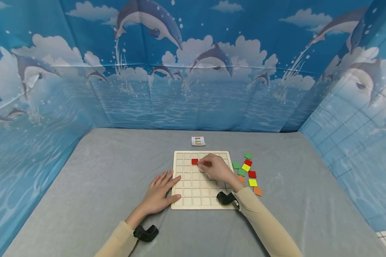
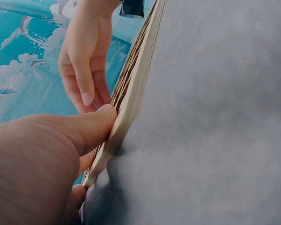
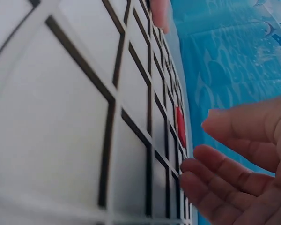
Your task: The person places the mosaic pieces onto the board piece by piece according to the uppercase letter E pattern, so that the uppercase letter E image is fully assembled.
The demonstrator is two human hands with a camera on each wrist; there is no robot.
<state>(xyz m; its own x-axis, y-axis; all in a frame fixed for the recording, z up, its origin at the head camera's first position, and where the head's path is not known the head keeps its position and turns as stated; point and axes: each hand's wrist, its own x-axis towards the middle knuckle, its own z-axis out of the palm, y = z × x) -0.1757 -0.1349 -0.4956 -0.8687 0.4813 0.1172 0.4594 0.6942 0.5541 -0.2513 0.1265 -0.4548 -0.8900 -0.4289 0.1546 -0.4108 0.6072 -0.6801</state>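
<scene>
A pale wooden grid board (image 1: 188,184) lies on the grey cloth. One red square tile (image 1: 194,161) sits in a cell near its far edge; it also shows as a red strip (image 3: 180,126) in the right wrist view. My right hand (image 1: 216,167) is over the board, fingertips right at this tile. In the right wrist view, the right hand's (image 3: 241,161) thumb and bent fingers stand apart, with no tile visible between them. My left hand (image 1: 161,192) rests at the board's left side with spread fingers. Its thumb (image 2: 91,127) touches the board's rim.
Loose tiles lie right of the board: several green (image 1: 248,156), red (image 1: 252,174), yellow (image 1: 252,182) and orange (image 1: 257,191) ones, some overlapping. A small card with a coloured grid (image 1: 198,141) lies beyond the board. Dolphin-print curtains (image 1: 193,96) enclose the back and sides.
</scene>
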